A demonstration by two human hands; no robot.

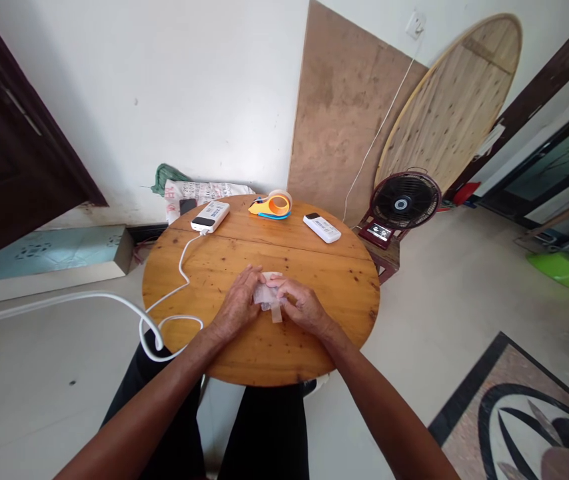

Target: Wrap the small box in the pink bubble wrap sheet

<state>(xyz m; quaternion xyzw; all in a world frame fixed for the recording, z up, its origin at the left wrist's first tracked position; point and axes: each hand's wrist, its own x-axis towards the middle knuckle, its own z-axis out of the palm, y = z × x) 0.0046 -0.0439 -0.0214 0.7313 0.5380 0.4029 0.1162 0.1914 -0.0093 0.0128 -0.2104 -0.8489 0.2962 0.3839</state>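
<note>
Both my hands rest on the middle of a round wooden table (314, 347). Between them lies a small clear plastic packet (268, 295) with a strip of tape hanging from it. My left hand (237, 303) has its fingers curled onto the packet's left side. Fingers of my right hand (302, 305) pinch its right side. The packet is partly hidden under my fingers.
At the table's far edge lie a white power bank (210, 216) with a white cable (182, 267), a yellow and blue tape dispenser (270, 204) and a white remote (322, 227). A small fan (404, 200) stands on a stool at the right.
</note>
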